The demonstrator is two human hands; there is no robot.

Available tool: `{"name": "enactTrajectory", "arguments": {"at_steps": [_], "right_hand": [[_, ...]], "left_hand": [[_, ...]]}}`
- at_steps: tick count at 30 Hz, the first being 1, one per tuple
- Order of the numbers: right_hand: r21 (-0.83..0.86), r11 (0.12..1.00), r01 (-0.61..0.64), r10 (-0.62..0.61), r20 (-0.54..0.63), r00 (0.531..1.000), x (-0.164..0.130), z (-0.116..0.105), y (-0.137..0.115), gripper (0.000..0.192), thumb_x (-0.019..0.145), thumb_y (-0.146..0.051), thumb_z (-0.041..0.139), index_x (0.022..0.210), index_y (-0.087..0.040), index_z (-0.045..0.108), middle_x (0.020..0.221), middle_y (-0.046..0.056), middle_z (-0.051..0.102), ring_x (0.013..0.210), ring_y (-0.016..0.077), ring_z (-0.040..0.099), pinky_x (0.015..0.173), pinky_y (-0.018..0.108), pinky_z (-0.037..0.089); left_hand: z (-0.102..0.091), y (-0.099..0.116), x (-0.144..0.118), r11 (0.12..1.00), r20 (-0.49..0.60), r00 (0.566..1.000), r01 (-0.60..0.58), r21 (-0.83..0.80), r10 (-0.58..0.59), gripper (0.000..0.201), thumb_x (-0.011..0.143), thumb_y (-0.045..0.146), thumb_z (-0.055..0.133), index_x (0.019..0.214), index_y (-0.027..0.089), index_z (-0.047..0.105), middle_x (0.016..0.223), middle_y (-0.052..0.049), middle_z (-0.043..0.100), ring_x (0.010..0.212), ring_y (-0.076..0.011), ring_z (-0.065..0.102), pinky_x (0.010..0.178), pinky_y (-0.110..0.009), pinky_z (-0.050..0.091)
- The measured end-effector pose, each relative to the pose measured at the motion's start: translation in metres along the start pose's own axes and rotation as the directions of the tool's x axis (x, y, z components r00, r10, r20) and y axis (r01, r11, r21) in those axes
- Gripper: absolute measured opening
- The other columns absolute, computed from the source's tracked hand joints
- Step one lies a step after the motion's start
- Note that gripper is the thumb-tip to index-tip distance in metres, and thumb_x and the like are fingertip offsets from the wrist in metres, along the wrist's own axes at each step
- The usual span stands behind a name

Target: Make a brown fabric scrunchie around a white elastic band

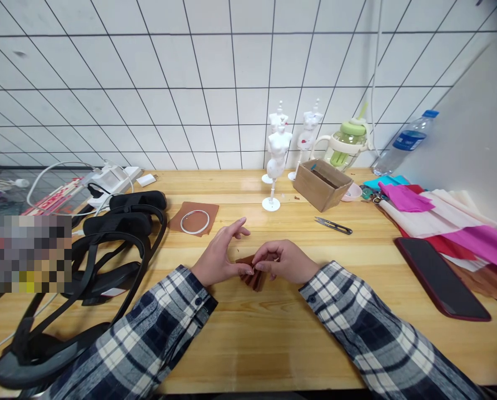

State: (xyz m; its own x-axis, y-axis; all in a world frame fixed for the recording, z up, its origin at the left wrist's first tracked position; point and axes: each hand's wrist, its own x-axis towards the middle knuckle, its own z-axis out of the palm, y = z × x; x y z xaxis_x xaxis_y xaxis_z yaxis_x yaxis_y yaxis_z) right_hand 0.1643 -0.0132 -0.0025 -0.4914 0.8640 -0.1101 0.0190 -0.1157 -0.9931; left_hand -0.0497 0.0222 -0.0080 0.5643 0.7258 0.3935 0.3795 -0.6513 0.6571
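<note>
A small piece of brown cloth [254, 282], gathered into folds, is between my hands just above the table. My left hand [220, 256] has its fingers stretched up and apart, while its thumb touches the cloth's left side. With thumb and fingertips pinched together, my right hand [288, 261] grips the cloth's upper edge. A tiny pale spot shows at the fingertips, too small to name. Farther left lies a flat brown cloth square [213, 213] with a white ring [183, 222] on it. Thread snips [334, 225] rest beyond my right hand.
White mini dress forms [277, 158] stand at the back, beside a cardboard box [321, 186] and a green-lidded cup [351, 141]. Black headsets [123, 272] crowd the left. Right are a phone [440, 278], colored fabrics [452, 216] and a leaning water bottle [407, 141].
</note>
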Motion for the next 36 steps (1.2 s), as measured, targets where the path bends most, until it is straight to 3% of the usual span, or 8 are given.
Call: {"name": "enactTrajectory", "arguments": {"at_steps": [8, 15, 18, 20, 22, 25, 30, 36], "right_hand": [[-0.072, 0.997, -0.037, 0.041, 0.054, 0.998, -0.001, -0.004, 0.005, 0.031, 0.073, -0.046, 0.070, 0.081, -0.017, 0.064, 0.064, -0.002, 0.058, 0.057, 0.0096, 0.054, 0.049, 0.021, 0.052], [-0.027, 0.998, -0.050, 0.044, -0.203, 0.978, 0.005, -0.030, 0.005, 0.038, 0.077, -0.050, 0.064, 0.095, -0.017, 0.063, 0.082, 0.003, 0.067, 0.046, 0.0056, 0.050, 0.052, 0.026, 0.055], [-0.088, 0.993, 0.080, -0.099, -0.238, 0.966, 0.004, -0.036, 0.004, 0.051, 0.087, -0.044, 0.054, 0.134, -0.028, 0.045, 0.131, 0.011, 0.057, 0.084, 0.0150, 0.066, 0.079, 0.036, 0.055], [-0.287, 0.941, 0.180, -0.230, -0.151, 0.962, 0.003, -0.038, 0.006, 0.076, 0.084, -0.032, 0.059, 0.148, -0.033, 0.019, 0.143, 0.010, 0.045, 0.121, 0.0211, 0.053, 0.099, 0.043, 0.043], [-0.536, 0.816, 0.217, -0.305, -0.079, 0.949, 0.002, -0.039, 0.011, 0.098, 0.076, -0.019, 0.065, 0.151, -0.031, 0.002, 0.140, 0.009, 0.049, 0.133, 0.0228, 0.039, 0.108, 0.048, 0.029], [-0.715, 0.679, 0.167, -0.315, -0.078, 0.946, 0.005, -0.039, 0.018, 0.105, 0.073, -0.011, 0.064, 0.151, -0.027, -0.006, 0.117, 0.006, 0.066, 0.121, 0.0233, 0.050, 0.107, 0.050, 0.029], [-0.686, 0.720, 0.101, -0.259, -0.132, 0.957, 0.007, -0.031, 0.017, 0.100, 0.077, -0.008, 0.058, 0.150, -0.027, -0.008, 0.085, -0.003, 0.069, 0.081, 0.0161, 0.063, 0.091, 0.039, 0.044], [-0.651, 0.754, 0.082, -0.230, -0.145, 0.962, 0.003, -0.012, 0.010, 0.102, 0.074, -0.007, 0.058, 0.151, -0.028, -0.006, 0.081, -0.004, 0.068, 0.074, 0.0147, 0.061, 0.077, 0.031, 0.048]], "left_hand": [[0.000, 0.000, 0.001, 0.998, 0.028, 0.999, 0.044, 0.034, -0.045, 0.104, 0.064, 0.048, 0.080, 0.147, 0.027, 0.021, 0.120, -0.009, 0.056, 0.101, -0.0231, 0.053, 0.094, -0.040, 0.043], [0.004, -0.012, 0.006, 0.967, -0.041, 0.989, 0.146, 0.207, -0.141, 0.040, 0.083, 0.027, 0.062, 0.122, 0.021, 0.057, 0.113, -0.008, 0.062, 0.106, -0.0229, 0.056, 0.097, -0.040, 0.042], [0.004, -0.018, 0.007, 0.958, -0.079, 0.976, 0.215, 0.191, -0.203, 0.032, 0.083, 0.028, 0.061, 0.114, 0.020, 0.062, 0.108, -0.007, 0.065, 0.100, -0.0215, 0.058, 0.093, -0.038, 0.045], [0.004, -0.019, 0.007, 0.957, -0.084, 0.972, 0.231, 0.177, -0.219, 0.032, 0.084, 0.030, 0.060, 0.114, 0.020, 0.062, 0.108, -0.008, 0.065, 0.100, -0.0213, 0.059, 0.092, -0.037, 0.045], [0.004, -0.017, 0.006, 0.958, -0.071, 0.974, 0.225, 0.178, -0.216, 0.033, 0.085, 0.033, 0.059, 0.115, 0.019, 0.062, 0.108, -0.008, 0.066, 0.100, -0.0216, 0.060, 0.091, -0.037, 0.045], [0.005, -0.011, 0.006, 0.952, -0.015, 0.979, 0.202, 0.230, -0.204, 0.035, 0.085, 0.040, 0.059, 0.114, 0.020, 0.063, 0.108, -0.009, 0.067, 0.102, -0.0230, 0.059, 0.092, -0.039, 0.043], [0.006, 0.008, 0.006, 0.919, 0.075, 0.970, 0.193, 0.345, -0.232, 0.044, 0.082, 0.056, 0.058, 0.110, 0.024, 0.067, 0.109, -0.007, 0.068, 0.105, -0.0257, 0.058, 0.092, -0.040, 0.041], [0.007, 0.028, 0.005, 0.881, 0.127, 0.951, 0.203, 0.427, -0.281, 0.054, 0.075, 0.064, 0.060, 0.111, 0.024, 0.066, 0.104, -0.007, 0.069, 0.101, -0.0283, 0.058, 0.088, -0.041, 0.038]]}}
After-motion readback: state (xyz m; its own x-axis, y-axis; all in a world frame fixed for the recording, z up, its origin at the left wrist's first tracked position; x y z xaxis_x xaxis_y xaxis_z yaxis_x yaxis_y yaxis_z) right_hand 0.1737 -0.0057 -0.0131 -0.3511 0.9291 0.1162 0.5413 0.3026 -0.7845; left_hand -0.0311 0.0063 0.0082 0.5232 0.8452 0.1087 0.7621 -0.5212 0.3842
